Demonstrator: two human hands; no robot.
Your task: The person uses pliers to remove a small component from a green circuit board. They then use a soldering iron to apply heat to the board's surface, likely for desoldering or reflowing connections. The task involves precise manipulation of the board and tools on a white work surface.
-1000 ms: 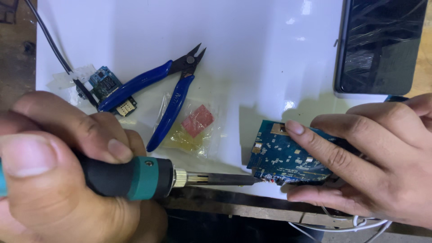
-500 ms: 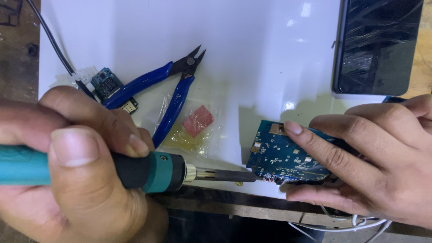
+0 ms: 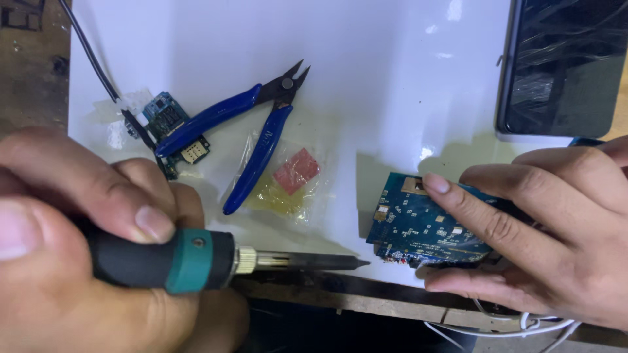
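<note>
My left hand (image 3: pixel 78 255) grips a soldering iron (image 3: pixel 196 260) with a black and teal handle, held level and pointing right. Its dark tip (image 3: pixel 358 263) stops just left of a blue circuit board (image 3: pixel 425 225), a small gap apart from the board's lower left corner. My right hand (image 3: pixel 543 235) holds that board down on the white sheet, with fingers across its top and the thumb along its lower edge.
Blue-handled flush cutters (image 3: pixel 252 131) lie on the white sheet (image 3: pixel 366 78). A small circuit board (image 3: pixel 170 127) with a black cable lies at the left. A clear bag (image 3: pixel 288 183) holds a red piece. A dark phone (image 3: pixel 566 65) lies top right. White wires (image 3: pixel 523 323) hang below.
My left hand pulled the soldering iron back to the left, so its tip left the board's edge. My right hand and the board stayed in place.
</note>
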